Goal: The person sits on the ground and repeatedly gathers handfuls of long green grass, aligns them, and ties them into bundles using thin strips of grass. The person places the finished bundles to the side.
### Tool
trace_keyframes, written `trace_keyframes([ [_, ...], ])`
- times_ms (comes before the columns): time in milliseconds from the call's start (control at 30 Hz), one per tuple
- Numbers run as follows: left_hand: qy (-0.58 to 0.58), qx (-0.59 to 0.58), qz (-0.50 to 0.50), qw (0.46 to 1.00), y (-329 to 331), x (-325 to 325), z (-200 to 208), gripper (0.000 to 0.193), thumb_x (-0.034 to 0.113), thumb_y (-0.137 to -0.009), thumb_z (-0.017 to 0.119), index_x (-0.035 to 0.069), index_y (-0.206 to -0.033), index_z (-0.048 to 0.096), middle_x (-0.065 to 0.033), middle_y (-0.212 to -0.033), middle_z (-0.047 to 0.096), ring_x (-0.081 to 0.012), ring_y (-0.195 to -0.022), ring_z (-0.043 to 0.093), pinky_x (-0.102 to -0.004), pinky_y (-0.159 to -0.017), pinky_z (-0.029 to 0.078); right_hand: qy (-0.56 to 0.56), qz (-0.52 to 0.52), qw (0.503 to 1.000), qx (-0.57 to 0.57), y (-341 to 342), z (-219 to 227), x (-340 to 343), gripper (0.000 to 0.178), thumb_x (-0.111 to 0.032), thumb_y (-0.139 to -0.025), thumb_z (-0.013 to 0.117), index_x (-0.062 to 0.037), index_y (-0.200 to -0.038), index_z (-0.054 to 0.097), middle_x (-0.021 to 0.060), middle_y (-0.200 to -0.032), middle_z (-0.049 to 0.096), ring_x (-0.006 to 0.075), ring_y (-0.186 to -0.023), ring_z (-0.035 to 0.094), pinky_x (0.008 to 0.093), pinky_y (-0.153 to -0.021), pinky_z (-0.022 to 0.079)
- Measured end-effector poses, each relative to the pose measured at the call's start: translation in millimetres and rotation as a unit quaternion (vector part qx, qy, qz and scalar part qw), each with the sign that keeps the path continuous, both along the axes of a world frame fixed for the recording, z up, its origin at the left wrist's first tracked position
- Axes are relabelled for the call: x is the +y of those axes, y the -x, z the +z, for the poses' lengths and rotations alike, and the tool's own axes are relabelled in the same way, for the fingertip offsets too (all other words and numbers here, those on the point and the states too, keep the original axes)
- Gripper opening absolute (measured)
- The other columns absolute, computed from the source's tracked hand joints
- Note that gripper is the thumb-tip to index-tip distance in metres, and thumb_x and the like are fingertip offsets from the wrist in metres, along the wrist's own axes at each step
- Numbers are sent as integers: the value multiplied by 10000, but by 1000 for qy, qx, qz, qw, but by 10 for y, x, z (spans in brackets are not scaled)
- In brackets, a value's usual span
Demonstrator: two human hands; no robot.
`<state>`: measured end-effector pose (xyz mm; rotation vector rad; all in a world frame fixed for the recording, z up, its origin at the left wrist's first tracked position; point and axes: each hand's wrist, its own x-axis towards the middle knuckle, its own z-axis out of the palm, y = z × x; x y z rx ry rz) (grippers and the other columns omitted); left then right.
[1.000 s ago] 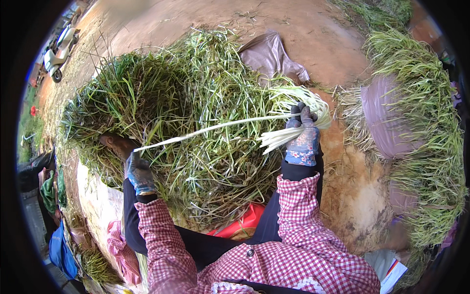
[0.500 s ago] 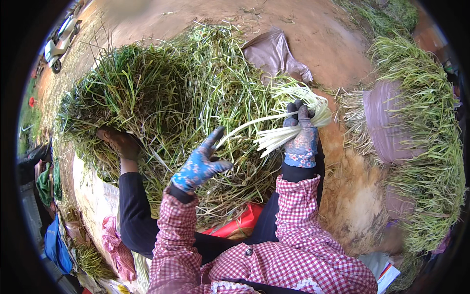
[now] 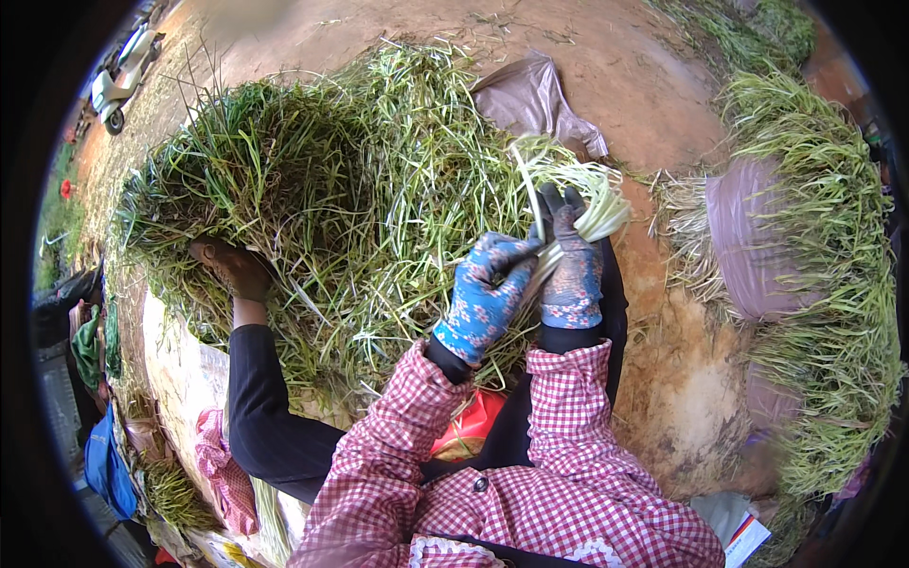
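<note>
A bundle of long, pale whitish-green stalks (image 3: 601,204) is gripped in my right hand (image 3: 571,270), which wears a blue flowered glove with dark fingers. My left hand (image 3: 488,289), in a matching glove, has come up against it. Its thumb and fingers are pinched together at the stalks beside my right hand; the exact grip is partly hidden. One bent stalk stands up above the fingers at the bundle's left side. Below and beyond both hands lies a big heap of loose green leafy stalks (image 3: 407,180).
Bundled green stalks (image 3: 833,284) wrapped in purplish plastic (image 3: 757,237) line the right side. A purplish plastic sheet (image 3: 535,99) lies beyond the heap on reddish ground. A red bag (image 3: 471,426) is between my legs. My left foot (image 3: 232,270) rests against the heap. A scooter (image 3: 123,80) stands far left.
My left hand has moved right and up to the bundle, its spread fingers now closed. The bundle in my right hand has turned, its loose ends now tucked between the hands.
</note>
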<state>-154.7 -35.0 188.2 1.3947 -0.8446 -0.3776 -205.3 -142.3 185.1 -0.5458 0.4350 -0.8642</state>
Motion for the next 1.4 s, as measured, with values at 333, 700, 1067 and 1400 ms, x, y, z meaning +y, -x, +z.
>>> trace_keyframes([
  [333, -131, -78, 22, 988, 93, 162, 31, 127, 37, -848, 546, -27, -947, 593, -157, -847, 604, -247, -772, 603, -330, -715, 465, -26, 110, 993, 26, -24, -72, 70, 366, -117, -904, 561, -33, -1230, 417, 200, -1078, 602, 283, -932, 639, 345, -650, 574],
  [700, -209, 111, 196, 952, -983, 534, -991, 230, 131, -858, 620, -35, -1016, 610, -88, -909, 665, -153, -809, 618, -261, -734, 492, -113, 108, 893, -423, 584, 288, -364, 470, -306, -881, 598, -21, -1236, 477, 60, -886, 651, 88, -637, 556, 206, -492, 427],
  [1067, -296, 146, 72, 941, -795, 429, -1748, 289, 166, -822, 662, 1, -1056, 627, -126, -913, 666, -184, -788, 626, -305, -710, 511, -115, 12, 912, -393, 637, 46, -516, 354, -403, -874, 580, -85, -1025, 624, -3, -813, 660, 71, -639, 552, 221, -520, 420],
  [1400, 148, 288, 255, 911, -571, 1486, -474, 317, -39, -812, 610, 7, -1124, 586, -64, -990, 650, -145, -852, 615, -265, -767, 481, -76, 12, 935, -347, 642, -100, -456, 267, -359, -895, 566, -105, -868, 644, -10, -771, 661, 68, -592, 558, 212, -477, 398],
])
